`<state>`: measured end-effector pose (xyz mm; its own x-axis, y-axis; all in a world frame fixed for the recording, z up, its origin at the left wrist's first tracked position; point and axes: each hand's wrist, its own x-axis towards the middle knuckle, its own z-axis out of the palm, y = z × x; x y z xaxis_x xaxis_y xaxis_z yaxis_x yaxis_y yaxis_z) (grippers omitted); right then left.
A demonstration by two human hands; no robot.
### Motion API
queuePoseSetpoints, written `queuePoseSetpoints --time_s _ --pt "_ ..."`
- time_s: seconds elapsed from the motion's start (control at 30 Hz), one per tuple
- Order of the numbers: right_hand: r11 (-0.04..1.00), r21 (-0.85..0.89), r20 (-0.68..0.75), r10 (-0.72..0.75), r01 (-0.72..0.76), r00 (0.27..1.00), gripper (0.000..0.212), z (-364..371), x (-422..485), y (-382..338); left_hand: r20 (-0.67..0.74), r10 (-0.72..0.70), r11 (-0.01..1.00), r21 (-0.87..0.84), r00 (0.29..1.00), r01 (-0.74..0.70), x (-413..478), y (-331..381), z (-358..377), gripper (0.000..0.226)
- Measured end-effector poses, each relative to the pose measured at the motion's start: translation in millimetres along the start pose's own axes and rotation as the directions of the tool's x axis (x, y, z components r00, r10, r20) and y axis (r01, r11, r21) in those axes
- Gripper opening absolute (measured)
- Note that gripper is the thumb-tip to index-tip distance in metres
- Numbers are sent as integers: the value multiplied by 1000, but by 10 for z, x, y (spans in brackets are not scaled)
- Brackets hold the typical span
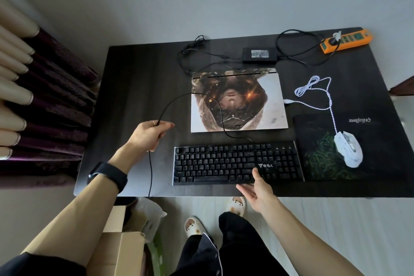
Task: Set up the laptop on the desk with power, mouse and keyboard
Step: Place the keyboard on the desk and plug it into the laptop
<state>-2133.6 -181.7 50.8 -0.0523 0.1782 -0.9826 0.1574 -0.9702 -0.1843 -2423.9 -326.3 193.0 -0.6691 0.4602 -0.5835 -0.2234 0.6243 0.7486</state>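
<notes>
Gripping black cable [150,172], left hand [149,134] sits left of keyboard [224,163]. Right hand [257,192], fingers slack, holds nothing; thumb on keyboard's near edge.

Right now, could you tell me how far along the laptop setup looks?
Placed: laptop, keyboard, mouse on its pad, white mouse cable at the laptop's right edge, adapter wired to the orange power strip. In hand: the left hand grips the keyboard cable. Left: plugging that in and opening the laptop.
</notes>
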Motion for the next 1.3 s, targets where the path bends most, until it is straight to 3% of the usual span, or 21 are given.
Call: queuePoseSetpoints --time_s 0.17,0.3,0.4,0.47,0.53,0.63,0.7,0.77,0.9,1.03,1.13,1.23,1.3 --pt "996 -69 -10 63 -64 998 69 29 -116 -12 8 0 999 38 1000 0 -39 -28 77 18" --pt "980 -194 88 57 -39 994 60 226 -426 -43 33 25 968 248 999 -33 -102 11 162 18" --pt "965 -252 278 4 69 961 54 539 -705 -141 132 48 830 547 990 -113 -196 35 234 18" --pt "942 -284 381 -60 179 923 51 824 -893 -260 233 -11 720 677 972 -154 -285 58 320 18" --pt "908 -321 463 -97 269 881 44 1107 -1076 -379 274 -36 631 752 961 -191 -379 104 401 21" --pt "859 -336 605 -116 385 788 21 1373 -1290 -488 253 37 602 766 967 -223 -508 197 407 24" --pt "864 -246 661 -182 440 728 16 1425 -1336 -548 228 96 640 731 969 -236 -575 275 335 23" --pt "902 -124 641 -245 413 728 17 1466 -1348 -621 179 135 751 623 974 -219 -648 342 177 23" --pt "975 191 469 -190 111 862 9 1528 -1166 -940 19 150 892 429 989 -143 -778 380 -267 37" --pt "916 391 251 -205 95 946 28 1475 -820 -1342 -220 121 979 186 968 -80 -925 162 -795 40" --pt "949 299 241 -179 102 954 25 1506 -680 -1336 -291 116 983 169 950 -69 -955 131 -958 34" --pt "994 103 358 -81 47 930 19 1662 -623 -1055 -310 204 935 344 928 -91 -874 357 -914 32" --pt "987 -106 348 -75 118 935 12 1774 -624 -856 -347 262 889 449 901 -85 -808 573 -882 31"
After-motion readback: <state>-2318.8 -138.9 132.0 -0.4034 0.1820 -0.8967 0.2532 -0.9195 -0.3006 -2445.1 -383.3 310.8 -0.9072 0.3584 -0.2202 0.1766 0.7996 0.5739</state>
